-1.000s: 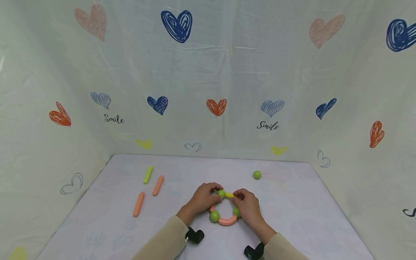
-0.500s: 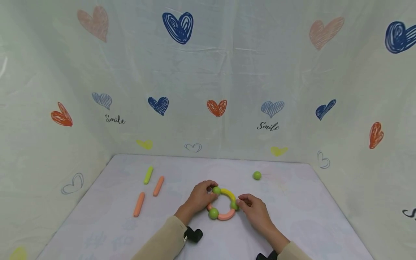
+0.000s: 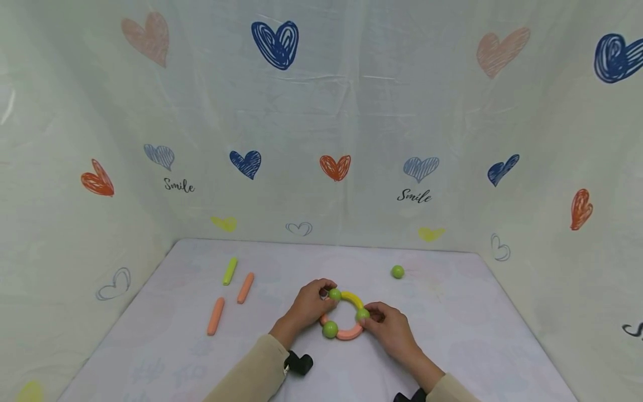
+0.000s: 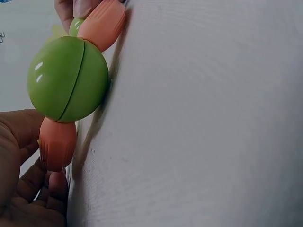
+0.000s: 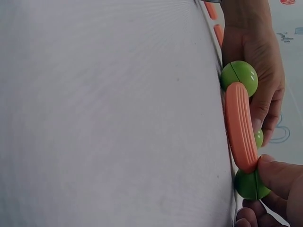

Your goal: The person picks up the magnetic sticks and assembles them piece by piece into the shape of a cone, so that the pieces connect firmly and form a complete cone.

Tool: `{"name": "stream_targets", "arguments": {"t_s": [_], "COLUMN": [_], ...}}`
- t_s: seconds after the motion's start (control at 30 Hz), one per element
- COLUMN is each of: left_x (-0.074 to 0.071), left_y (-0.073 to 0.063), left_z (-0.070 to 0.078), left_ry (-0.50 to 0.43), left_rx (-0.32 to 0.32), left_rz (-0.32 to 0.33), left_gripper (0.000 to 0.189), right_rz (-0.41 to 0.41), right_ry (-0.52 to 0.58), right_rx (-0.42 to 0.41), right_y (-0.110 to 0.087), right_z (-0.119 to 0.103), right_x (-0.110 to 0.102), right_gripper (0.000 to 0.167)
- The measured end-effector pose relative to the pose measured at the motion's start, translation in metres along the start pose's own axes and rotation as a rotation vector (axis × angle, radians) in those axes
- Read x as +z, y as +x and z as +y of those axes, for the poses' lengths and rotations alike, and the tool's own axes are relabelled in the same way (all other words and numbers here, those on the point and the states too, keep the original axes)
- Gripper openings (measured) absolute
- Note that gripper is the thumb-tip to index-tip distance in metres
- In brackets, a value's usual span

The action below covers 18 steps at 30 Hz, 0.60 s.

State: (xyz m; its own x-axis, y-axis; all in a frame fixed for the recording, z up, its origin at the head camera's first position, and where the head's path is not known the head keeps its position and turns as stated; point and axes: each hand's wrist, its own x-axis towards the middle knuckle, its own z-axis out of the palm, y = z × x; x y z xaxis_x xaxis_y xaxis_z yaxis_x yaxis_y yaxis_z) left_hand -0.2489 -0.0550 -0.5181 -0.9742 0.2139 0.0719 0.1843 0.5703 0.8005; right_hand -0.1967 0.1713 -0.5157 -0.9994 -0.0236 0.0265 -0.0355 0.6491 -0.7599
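A toy ring of green balls joined by curved rods, two orange and one yellow, lies on the table between the hands. My left hand (image 3: 308,304) grips the ring at its far-left green ball (image 3: 335,294), thumb on the near side. My right hand (image 3: 392,326) pinches the right-hand green ball (image 3: 362,315), where the yellow rod (image 3: 354,298) and the front orange rod (image 3: 350,333) meet. The third green ball (image 4: 66,78) sits at the near left, untouched, with an orange rod on either side. The left orange rod is partly hidden by my left hand.
Two straight orange rods (image 3: 215,316) and a yellow-green rod (image 3: 229,271) lie on the table at the left. A loose green ball (image 3: 398,272) rests at the back right. A white sheet printed with hearts (image 3: 336,111) hangs around the table.
My right hand let go of the yellow rod, drew back to the right, then took hold of the right green ball. The ring shifted slightly left with my left hand still on it.
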Motion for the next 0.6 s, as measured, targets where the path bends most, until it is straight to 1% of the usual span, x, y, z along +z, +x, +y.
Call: {"name": "stream_targets", "arguments": {"t_s": [0.2,0.27,0.33,0.43,0.53,0.6], "left_x": [-0.003,-0.005,-0.008,-0.016,-0.026,-0.034], "left_y": [-0.005,-0.008,-0.011,-0.015,-0.021,-0.024], "left_z": [-0.001,-0.003,-0.005,-0.007,-0.011,-0.014], "left_ry": [-0.030,-0.043,-0.052,-0.040,-0.025,-0.018], "left_rx": [0.000,-0.001,-0.016,-0.029,-0.045,-0.037], "left_rz": [0.023,0.040,0.062,0.103,0.147,0.179], "left_gripper": [0.033,0.034,0.034,0.033,0.032,0.031], "right_rz": [0.003,0.004,0.005,0.005,0.000,-0.005], "right_ry": [0.024,0.030,0.027,0.026,0.026,0.029], "right_rx": [-0.010,-0.007,-0.009,-0.001,0.002,0.009], "right_y": [0.000,0.000,0.001,0.003,0.004,0.005], "right_z": [0.000,0.001,0.002,0.003,0.004,0.005], "right_x": [-0.001,-0.001,-0.001,-0.001,-0.001,-0.001], "right_gripper": [0.031,0.031,0.031,0.031,0.031,0.032]}}
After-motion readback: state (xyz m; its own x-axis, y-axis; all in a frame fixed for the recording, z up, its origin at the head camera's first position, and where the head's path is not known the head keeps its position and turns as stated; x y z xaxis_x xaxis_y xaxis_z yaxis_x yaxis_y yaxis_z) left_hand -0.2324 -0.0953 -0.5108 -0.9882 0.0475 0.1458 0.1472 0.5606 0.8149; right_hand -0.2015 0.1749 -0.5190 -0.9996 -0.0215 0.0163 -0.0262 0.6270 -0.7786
